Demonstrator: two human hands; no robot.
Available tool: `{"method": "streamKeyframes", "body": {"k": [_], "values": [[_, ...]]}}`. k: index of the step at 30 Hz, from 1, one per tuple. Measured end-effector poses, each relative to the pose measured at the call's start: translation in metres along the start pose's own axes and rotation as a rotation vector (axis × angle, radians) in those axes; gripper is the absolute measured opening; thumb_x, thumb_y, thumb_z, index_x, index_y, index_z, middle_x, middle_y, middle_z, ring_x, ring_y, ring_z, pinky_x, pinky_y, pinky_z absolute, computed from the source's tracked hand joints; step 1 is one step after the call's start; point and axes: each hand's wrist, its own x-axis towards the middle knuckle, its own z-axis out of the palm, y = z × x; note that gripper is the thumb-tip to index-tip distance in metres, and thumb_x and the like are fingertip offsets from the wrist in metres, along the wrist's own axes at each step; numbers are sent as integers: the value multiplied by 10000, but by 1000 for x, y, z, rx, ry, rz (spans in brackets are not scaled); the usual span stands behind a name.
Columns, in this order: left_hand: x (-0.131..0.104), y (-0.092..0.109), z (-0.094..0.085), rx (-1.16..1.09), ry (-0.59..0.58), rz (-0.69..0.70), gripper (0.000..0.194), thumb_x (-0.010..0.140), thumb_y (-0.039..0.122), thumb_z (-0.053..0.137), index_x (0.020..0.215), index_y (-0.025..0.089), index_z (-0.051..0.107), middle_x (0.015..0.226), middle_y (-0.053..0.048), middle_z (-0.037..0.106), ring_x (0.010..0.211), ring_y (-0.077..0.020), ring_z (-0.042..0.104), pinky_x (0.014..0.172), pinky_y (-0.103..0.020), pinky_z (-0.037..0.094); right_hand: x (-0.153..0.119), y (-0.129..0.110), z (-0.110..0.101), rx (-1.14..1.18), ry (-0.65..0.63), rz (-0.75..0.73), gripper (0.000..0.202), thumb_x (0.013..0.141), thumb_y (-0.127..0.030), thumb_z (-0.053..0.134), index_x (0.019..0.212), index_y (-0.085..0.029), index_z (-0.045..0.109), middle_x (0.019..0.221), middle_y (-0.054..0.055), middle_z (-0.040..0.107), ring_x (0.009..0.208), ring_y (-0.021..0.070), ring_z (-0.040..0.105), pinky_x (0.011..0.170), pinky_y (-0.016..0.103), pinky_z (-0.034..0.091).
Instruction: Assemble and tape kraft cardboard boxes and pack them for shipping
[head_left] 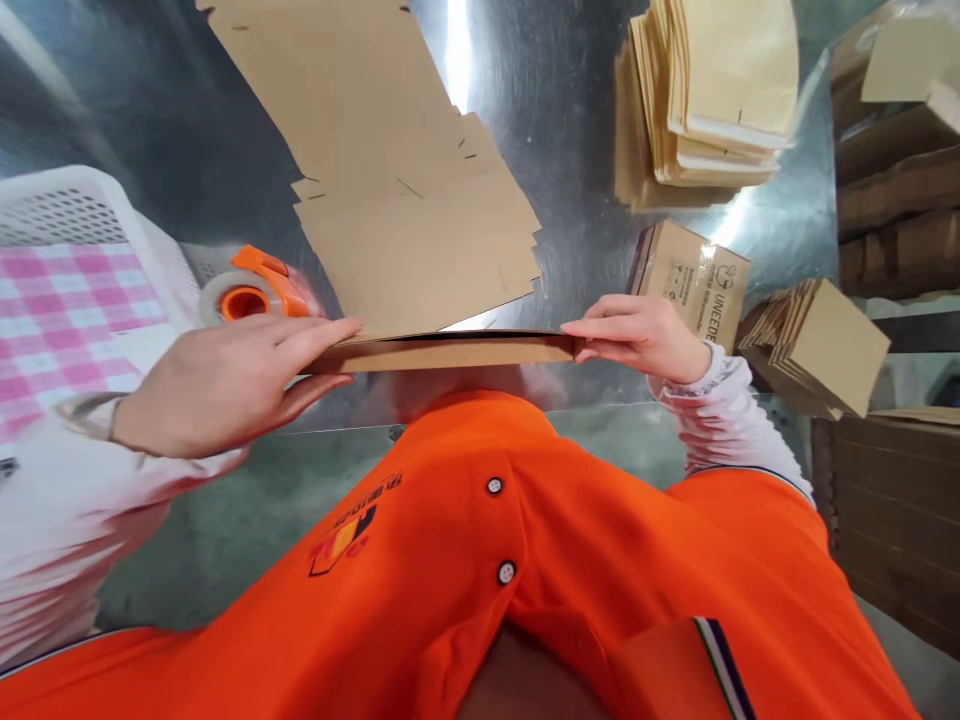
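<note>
The shiny metal tabletop [540, 110] is slick, so the loose stack of cardboard blanks [405, 170] can easily get nudged and fanned out. A flat folded carton [450, 350] is held edge-on above the near edge, pinched at each end by the left hand [225, 385] and right hand [637, 335]. Uneven squeezing probably gets it buckled, or knocked into the tape dispenser [251, 290].

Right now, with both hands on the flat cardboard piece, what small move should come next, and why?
Probably press its two ends inward to open it: the left hand and right hand pinch opposite ends of the flat cardboard piece, held edge-on above the metal table.
</note>
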Motion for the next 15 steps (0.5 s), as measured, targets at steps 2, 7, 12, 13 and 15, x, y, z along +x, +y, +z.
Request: {"method": "streamKeyframes", "body": {"k": [2,7,12,13,15], "values": [[1,1,0,25,2,10,597,1106,581,311,1339,183,691,1082,-82,799,903,-241,754,650,-304,428,0,-2,1,-40,19,-4,344,1089,-433,581,1293,-243,782,1027,71,764,882,138,735,827,242,588],[4,4,-3,49,2,21,594,1109,552,307,1276,163,723,1046,-80,805,898,-232,751,640,-295,409,-4,-4,8,-146,92,-18,330,1088,-411,576,1243,-210,786,1053,100,774,918,164,746,831,262,611],[5,5,-4,56,-41,8,643,1113,553,264,1308,159,733,1078,-94,811,951,-268,762,653,-320,429,-18,-15,23,-247,142,56,340,1097,-246,528,1366,-243,736,1085,79,796,960,163,770,854,268,647],[6,5,-4,45,-46,5,649,1116,550,257,1336,161,727,1118,-99,810,984,-277,763,673,-331,447,-21,-17,26,-262,151,59,351,1093,-214,521,1369,-246,736,1123,79,798,1007,170,774,885,280,655],[6,5,-3,21,-45,5,627,1123,525,271,1396,164,705,1228,-105,796,1057,-289,758,713,-352,473,-26,-22,33,-279,178,49,349,1085,-185,530,1355,-239,745,1229,89,784,1109,190,768,950,310,664]]}}
